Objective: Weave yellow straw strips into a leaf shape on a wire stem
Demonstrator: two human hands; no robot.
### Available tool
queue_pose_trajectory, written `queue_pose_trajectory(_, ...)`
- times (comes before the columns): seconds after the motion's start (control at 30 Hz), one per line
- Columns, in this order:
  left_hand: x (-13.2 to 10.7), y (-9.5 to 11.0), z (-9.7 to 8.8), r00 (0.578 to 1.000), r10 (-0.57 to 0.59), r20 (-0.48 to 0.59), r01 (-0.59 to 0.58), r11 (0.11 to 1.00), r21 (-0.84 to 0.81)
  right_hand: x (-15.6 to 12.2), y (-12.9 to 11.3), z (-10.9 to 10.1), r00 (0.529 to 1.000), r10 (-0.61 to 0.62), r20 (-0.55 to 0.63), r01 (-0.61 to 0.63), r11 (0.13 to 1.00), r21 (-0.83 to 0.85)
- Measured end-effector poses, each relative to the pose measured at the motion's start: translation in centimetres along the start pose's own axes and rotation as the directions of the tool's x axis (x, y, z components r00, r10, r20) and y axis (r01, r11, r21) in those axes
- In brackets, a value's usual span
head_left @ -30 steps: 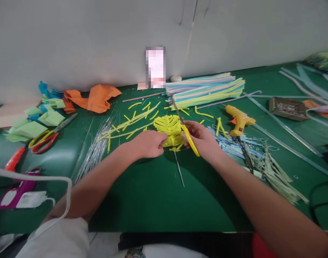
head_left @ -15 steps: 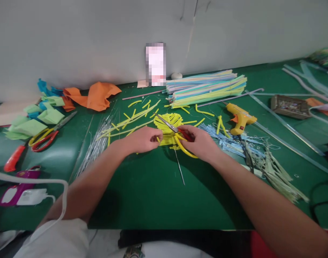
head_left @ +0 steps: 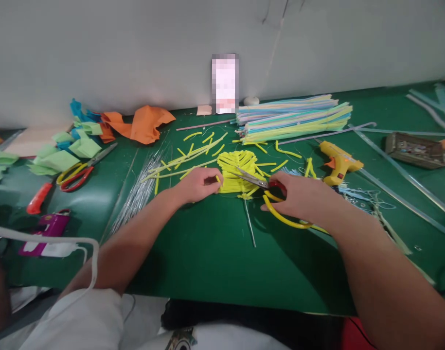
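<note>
In the middle of the table lies a yellow leaf shape built from pipe cleaners (head_left: 239, 167), with a thin wire stem (head_left: 250, 226) pointing towards me. My left hand (head_left: 198, 185) is at the leaf's left edge, thumb and finger pinched on a short yellow pipe cleaner piece (head_left: 218, 182). Scissors (head_left: 255, 180) with red and yellow handles are in my right hand (head_left: 306, 197), on the right side. Their blades reach over the leaf's right part. Several yellow offcuts (head_left: 193, 150) lie scattered behind and left of the leaf.
Behind stands a bundle of pastel pipe cleaners (head_left: 298, 119) near a phone (head_left: 225, 85). A yellow glue gun (head_left: 339, 163) and a small box (head_left: 414, 149) lie right. Left are wires (head_left: 140, 187), a second pair of scissors (head_left: 76, 177) and crumpled orange paper (head_left: 151, 124).
My right hand has drawn the scissors to the right, so their tips sit less far across the leaf. The left hand stays by the leaf's left edge. The whole view has shifted slightly.
</note>
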State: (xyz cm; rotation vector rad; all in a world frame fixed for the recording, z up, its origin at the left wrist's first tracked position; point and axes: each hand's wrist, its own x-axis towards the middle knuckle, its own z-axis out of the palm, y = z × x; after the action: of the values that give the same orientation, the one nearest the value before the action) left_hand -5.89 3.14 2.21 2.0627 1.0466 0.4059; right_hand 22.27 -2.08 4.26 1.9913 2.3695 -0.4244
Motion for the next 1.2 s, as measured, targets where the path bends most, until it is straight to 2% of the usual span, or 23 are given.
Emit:
queue_pose_trajectory(0.1,0.0,-0.3,0.5,0.987,0.119,-0.111,-0.115,0.992,0.043,0.1,0.5,0.2,0.999,-0.029,0.019,0.030,0.998,-0.059)
queue_pose_trajectory(0.17,0.1,-0.4,0.6,0.957,0.239,-0.161,-0.223,0.968,0.112,-0.1,0.7,0.0,0.997,-0.072,0.003,0.072,0.996,-0.054)
queue_pose_trajectory(0.27,0.3,-0.6,0.4,0.903,0.387,-0.185,-0.346,0.913,0.217,-0.4,0.8,-0.5,0.990,-0.140,-0.023,0.138,0.989,-0.056)
queue_pose_trajectory(0.37,0.5,-0.7,-0.1,0.878,0.433,-0.202,-0.383,0.891,0.244,-0.5,1.1,-0.5,0.988,-0.154,-0.019,0.152,0.986,-0.071)
queue_pose_trajectory(0.5,0.5,-0.8,-0.2,0.923,0.341,-0.177,-0.327,0.939,0.103,-0.2,1.0,-0.2,0.989,-0.149,0.023,0.150,0.984,-0.092)
queue_pose_trajectory(0.63,0.6,-0.3,0.1,0.984,0.126,-0.125,-0.136,0.988,-0.073,-0.2,0.2,0.1,0.982,-0.178,0.062,0.185,0.976,-0.118)
queue_pose_trajectory(0.77,0.8,0.2,-0.1,0.995,-0.062,-0.082,0.047,0.982,-0.182,-0.2,-0.7,0.4,0.975,-0.217,0.056,0.223,0.966,-0.131)
queue_pose_trajectory(0.97,1.2,-0.3,-0.5,0.991,-0.131,-0.042,0.115,0.956,-0.268,0.2,-1.7,0.4,0.969,-0.231,0.085,0.241,0.962,-0.131)
queue_pose_trajectory(1.2,1.2,-0.4,-0.7,0.988,-0.157,-0.008,0.147,0.939,-0.311,0.2,-1.4,0.8,0.973,-0.221,0.065,0.225,0.972,-0.066)
